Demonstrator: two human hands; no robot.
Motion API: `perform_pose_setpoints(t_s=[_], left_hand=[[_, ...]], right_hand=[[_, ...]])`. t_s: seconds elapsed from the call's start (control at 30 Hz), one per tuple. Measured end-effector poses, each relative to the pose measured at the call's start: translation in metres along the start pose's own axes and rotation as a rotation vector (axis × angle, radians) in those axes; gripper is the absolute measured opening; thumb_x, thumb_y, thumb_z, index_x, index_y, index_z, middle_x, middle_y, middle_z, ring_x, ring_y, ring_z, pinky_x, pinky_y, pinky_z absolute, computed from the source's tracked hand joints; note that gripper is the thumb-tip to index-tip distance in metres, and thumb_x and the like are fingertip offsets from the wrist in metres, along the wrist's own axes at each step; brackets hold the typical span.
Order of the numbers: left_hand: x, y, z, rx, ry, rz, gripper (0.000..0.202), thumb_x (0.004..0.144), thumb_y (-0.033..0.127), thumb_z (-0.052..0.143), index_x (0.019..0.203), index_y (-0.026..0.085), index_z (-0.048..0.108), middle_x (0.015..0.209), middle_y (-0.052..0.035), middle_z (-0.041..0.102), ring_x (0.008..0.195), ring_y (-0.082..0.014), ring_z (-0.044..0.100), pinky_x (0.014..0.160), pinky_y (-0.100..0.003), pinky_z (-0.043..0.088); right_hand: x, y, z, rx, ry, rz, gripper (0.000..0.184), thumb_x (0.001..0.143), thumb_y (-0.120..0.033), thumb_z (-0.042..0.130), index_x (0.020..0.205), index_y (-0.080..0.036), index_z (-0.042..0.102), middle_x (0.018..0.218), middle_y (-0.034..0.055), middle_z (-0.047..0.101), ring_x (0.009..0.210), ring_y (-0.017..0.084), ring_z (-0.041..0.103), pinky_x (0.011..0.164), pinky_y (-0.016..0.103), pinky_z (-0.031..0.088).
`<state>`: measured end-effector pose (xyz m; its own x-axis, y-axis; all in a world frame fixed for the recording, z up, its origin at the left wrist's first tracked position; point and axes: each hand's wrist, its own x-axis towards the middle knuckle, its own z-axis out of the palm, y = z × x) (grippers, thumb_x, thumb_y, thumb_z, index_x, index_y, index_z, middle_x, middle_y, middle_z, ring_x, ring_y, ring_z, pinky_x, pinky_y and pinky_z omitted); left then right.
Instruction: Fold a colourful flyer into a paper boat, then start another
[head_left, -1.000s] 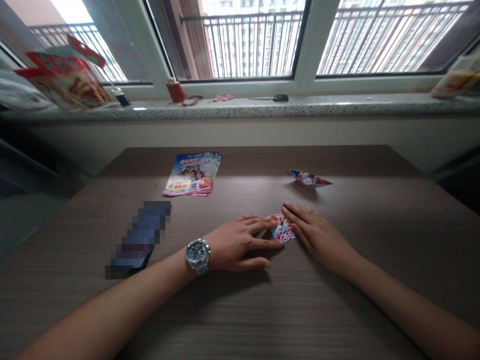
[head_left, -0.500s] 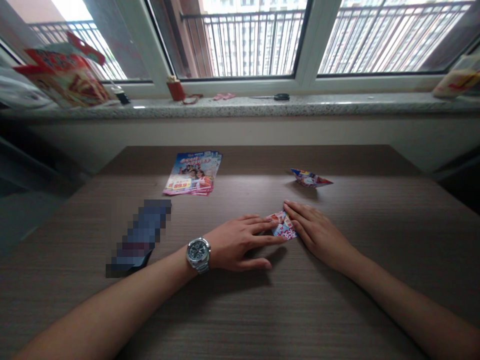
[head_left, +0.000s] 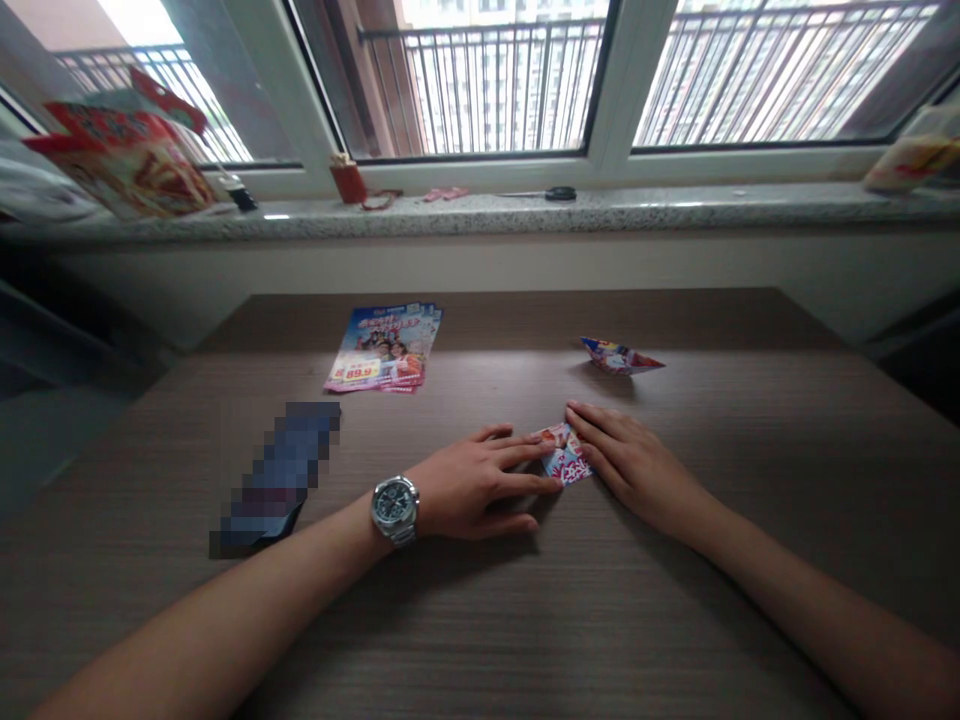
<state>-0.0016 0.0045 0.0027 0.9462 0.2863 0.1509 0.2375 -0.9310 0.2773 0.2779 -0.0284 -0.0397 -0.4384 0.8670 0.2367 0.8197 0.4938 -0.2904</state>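
"What's nearest on the tabletop (head_left: pixel 450 640)?"

"The left hand (head_left: pixel 476 485), a silver watch (head_left: pixel 395 508) on its wrist. It's palm down, fingers fanned wide, the tips touching the left side of a small folded paper (head_left: pixel 568 462)"

"And the right hand (head_left: pixel 641 462)?"

"Reaching in from the other side, fingers straight and close together, laid over the paper's right edge. So the paper sits between the two"

"Past them?"

"A dark, pixelated object (head_left: pixel 281 480) off to the left, then a stack of flyers (head_left: pixel 386 350) behind it, and a pointed paper shape (head_left: pixel 621 358) over on the right"

"Farthest?"

"A speckled windowsill (head_left: pixel 450 217) bearing scissors (head_left: pixel 559 194), a small red item (head_left: pixel 348 183) and a red package (head_left: pixel 142 160), with a railing (head_left: pixel 495 90) outside the glass"
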Motion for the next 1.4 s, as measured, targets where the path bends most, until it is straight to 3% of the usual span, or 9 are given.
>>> perform_pose_setpoints(t_s=[0.4, 0.6, 0.77, 0.93, 1.17, 1.4], left_hand=[[0.003, 0.0, 0.002, 0.052, 0.049, -0.037, 0.05, 0.102, 0.046, 0.048, 0.149, 0.028, 0.042, 0.153, -0.0096, 0.047, 0.14, -0.0262, 0.047, 0.119, -0.049, 0.03], [0.003, -0.003, 0.005, 0.084, 0.053, -0.07, 0.05, 0.102, 0.048, 0.047, 0.147, 0.026, 0.044, 0.153, -0.0095, 0.046, 0.136, -0.0266, 0.05, 0.118, -0.051, 0.031], [0.002, -0.005, 0.007, 0.107, 0.11, -0.09, 0.046, 0.1, 0.045, 0.053, 0.142, 0.025, 0.05, 0.146, -0.0085, 0.055, 0.128, -0.0241, 0.058, 0.118, -0.049, 0.034], [0.002, -0.007, 0.01, 0.133, 0.156, -0.132, 0.055, 0.096, 0.05, 0.059, 0.142, 0.022, 0.05, 0.14, -0.0093, 0.059, 0.125, -0.0232, 0.059, 0.118, -0.045, 0.037], [0.003, -0.006, 0.006, 0.173, 0.16, -0.164, 0.041, 0.1, 0.04, 0.056, 0.137, 0.023, 0.056, 0.133, -0.0074, 0.064, 0.117, -0.0246, 0.063, 0.105, -0.043, 0.049], [0.002, -0.006, 0.007, 0.127, 0.197, -0.17, 0.034, 0.104, 0.034, 0.047, 0.132, 0.019, 0.059, 0.131, -0.0092, 0.065, 0.117, -0.0239, 0.064, 0.104, -0.042, 0.051]], right_hand=[[0.0, 0.0, -0.005, 0.029, 0.004, -0.031, 0.049, 0.104, -0.035, 0.039, 0.152, -0.027, 0.042, 0.155, 0.01, 0.047, 0.143, 0.027, 0.043, 0.116, 0.053, 0.037], [-0.001, -0.001, -0.008, 0.046, 0.02, -0.064, 0.048, 0.103, -0.035, 0.044, 0.15, -0.025, 0.046, 0.155, 0.0108, 0.047, 0.142, 0.027, 0.043, 0.114, 0.053, 0.038], [-0.002, -0.003, -0.012, 0.059, 0.009, -0.117, 0.046, 0.101, -0.033, 0.05, 0.147, -0.032, 0.049, 0.152, 0.0071, 0.051, 0.14, 0.028, 0.046, 0.113, 0.057, 0.038], [-0.002, -0.007, -0.014, 0.039, -0.017, -0.127, 0.044, 0.101, -0.034, 0.051, 0.145, -0.032, 0.051, 0.152, 0.0063, 0.052, 0.141, 0.028, 0.045, 0.113, 0.058, 0.037], [-0.003, -0.009, -0.015, 0.024, -0.035, -0.134, 0.045, 0.101, -0.034, 0.051, 0.145, -0.031, 0.05, 0.15, 0.0047, 0.054, 0.142, 0.027, 0.044, 0.115, 0.058, 0.034], [-0.002, -0.004, -0.013, 0.07, -0.012, -0.153, 0.042, 0.1, -0.031, 0.052, 0.142, -0.03, 0.053, 0.144, 0.0052, 0.06, 0.138, 0.026, 0.049, 0.115, 0.056, 0.036]])
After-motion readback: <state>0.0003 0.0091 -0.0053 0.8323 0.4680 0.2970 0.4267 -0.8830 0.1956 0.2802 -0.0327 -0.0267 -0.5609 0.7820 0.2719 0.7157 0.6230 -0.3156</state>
